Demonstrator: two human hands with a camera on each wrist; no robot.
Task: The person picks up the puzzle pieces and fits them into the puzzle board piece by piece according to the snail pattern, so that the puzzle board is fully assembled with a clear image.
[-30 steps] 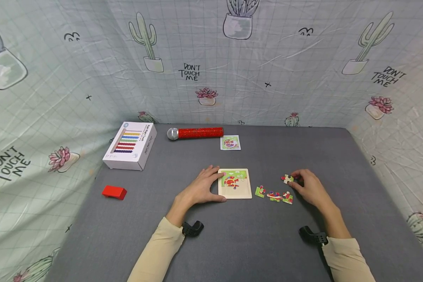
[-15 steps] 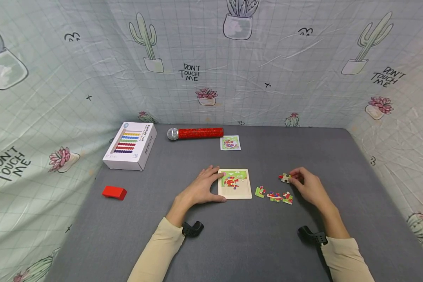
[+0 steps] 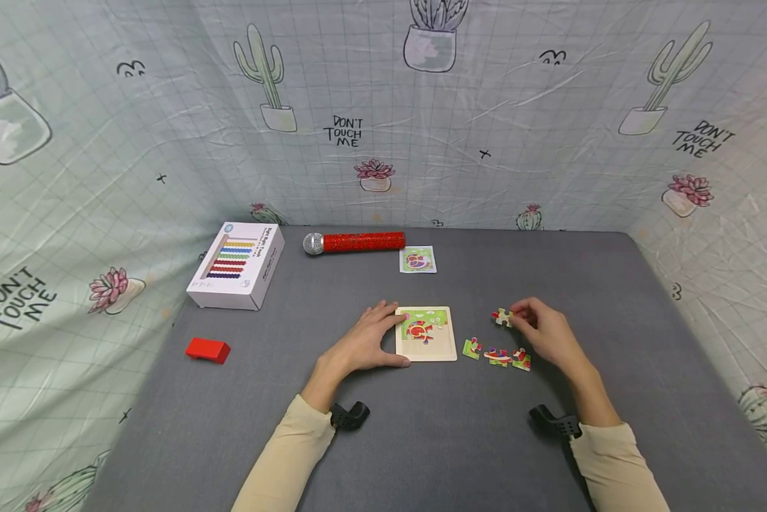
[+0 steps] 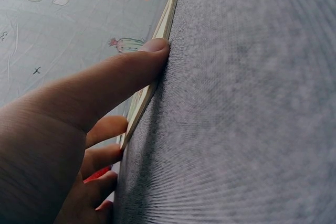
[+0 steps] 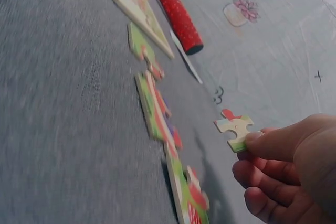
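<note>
A square wooden puzzle board [image 3: 437, 341], partly filled with a green and red picture, lies on the grey table. My left hand [image 3: 362, 340] holds it at its left side. The thumb is along the near edge and the fingers are at the left edge, as the left wrist view also shows. To the board's right, my right hand [image 3: 551, 333] pinches a jigsaw piece [image 5: 236, 129] between thumb and fingers, above the table. Below it lie several more jigsaw pieces in a row: a green corner piece [image 3: 471, 348], a middle piece [image 3: 498, 358] and a right-hand piece [image 3: 521, 359].
Behind the board lies a small picture card [image 3: 418, 259], touching the end of a red glittery microphone [image 3: 364, 242]. A white box [image 3: 236, 264] with coloured bead rows printed on it stands at the back left. Nearer on the left is a red block [image 3: 207, 350].
My right hand has moved left with the jigsaw piece, towards the board, and slightly away from me. My left hand and the board have stayed put.
</note>
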